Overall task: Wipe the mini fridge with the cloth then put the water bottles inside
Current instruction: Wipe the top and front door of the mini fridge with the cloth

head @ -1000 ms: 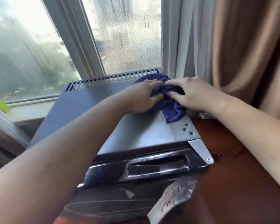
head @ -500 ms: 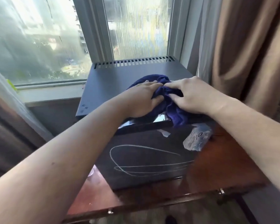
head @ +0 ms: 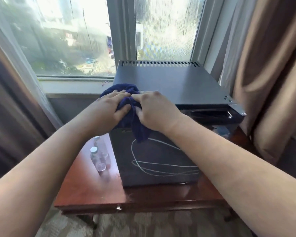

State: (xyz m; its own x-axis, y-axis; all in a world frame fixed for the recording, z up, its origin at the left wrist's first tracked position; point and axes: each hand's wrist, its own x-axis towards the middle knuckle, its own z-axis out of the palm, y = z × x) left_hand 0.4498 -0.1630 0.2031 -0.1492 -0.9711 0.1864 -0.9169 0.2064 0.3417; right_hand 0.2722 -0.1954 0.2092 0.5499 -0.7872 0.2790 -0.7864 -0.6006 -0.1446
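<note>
Cloth (head: 140, 132) has moved from the right-centre of the mini fridge (head: 169, 82) top to its front-left corner, with the tail hanging over the door. Left hand (head: 109, 110) and right hand (head: 155, 112): each grip clamped on the bunched cloth. Judged: top nearly covered, door shut, loading not begun. Count: 1 cloth, 1 fridge, 2 water bottles (head: 99, 156) on the tabletop (head: 92, 194), just left of the fridge.

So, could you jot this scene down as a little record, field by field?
setting: mini fridge on a wooden table by a window
cloth: dark blue, bunched at the fridge's top front corner, one end hanging down the front
left hand: grips the cloth
right hand: grips the cloth
door: closed
water bottles: two, upright on the table beside the fridge
stage: wiping; bottles not yet inside
</note>
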